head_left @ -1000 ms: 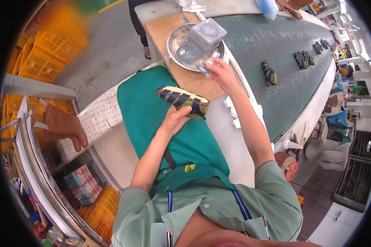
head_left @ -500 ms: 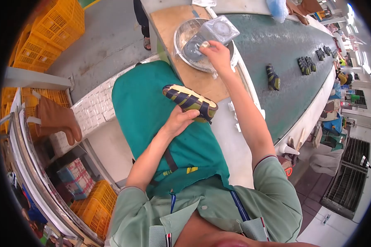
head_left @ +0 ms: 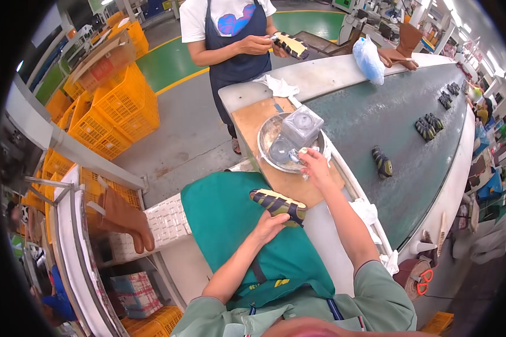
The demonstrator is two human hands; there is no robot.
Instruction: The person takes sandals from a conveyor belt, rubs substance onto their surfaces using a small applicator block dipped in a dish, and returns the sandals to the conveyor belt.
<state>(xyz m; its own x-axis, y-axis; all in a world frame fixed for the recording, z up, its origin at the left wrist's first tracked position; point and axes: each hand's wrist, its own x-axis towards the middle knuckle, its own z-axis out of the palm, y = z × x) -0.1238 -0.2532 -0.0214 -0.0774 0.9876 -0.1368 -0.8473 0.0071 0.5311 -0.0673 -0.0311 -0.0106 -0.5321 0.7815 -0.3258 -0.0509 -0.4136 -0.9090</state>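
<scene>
My left hand (head_left: pixel 271 226) grips a dark and olive striped shoe upper (head_left: pixel 279 205) by its near side, its pale underside turned up, above the green apron (head_left: pixel 219 208). My right hand (head_left: pixel 315 166) pinches a small whitish wad (head_left: pixel 302 151) at the near right edge of a round metal bowl (head_left: pixel 262 147). In the bowl sit a clear plastic box (head_left: pixel 302 124) and a rounded clear container (head_left: pixel 281 150). A brown board (head_left: pixel 253 117) lies under the bowl.
A co-worker in a dark apron (head_left: pixel 236 62) stands across, holding a similar shoe (head_left: pixel 291 45). More striped shoes (head_left: pixel 382 163) lie on the green belt (head_left: pixel 354 123). Brown boots (head_left: pixel 121 216) and yellow crates (head_left: pixel 123 106) are at left; a blue bag (head_left: pixel 369 60) is on the far rim.
The view has tilted up, bringing the co-worker's body and hands into sight. My right hand has moved from over the bowl's containers to its near right edge. My left hand keeps its hold.
</scene>
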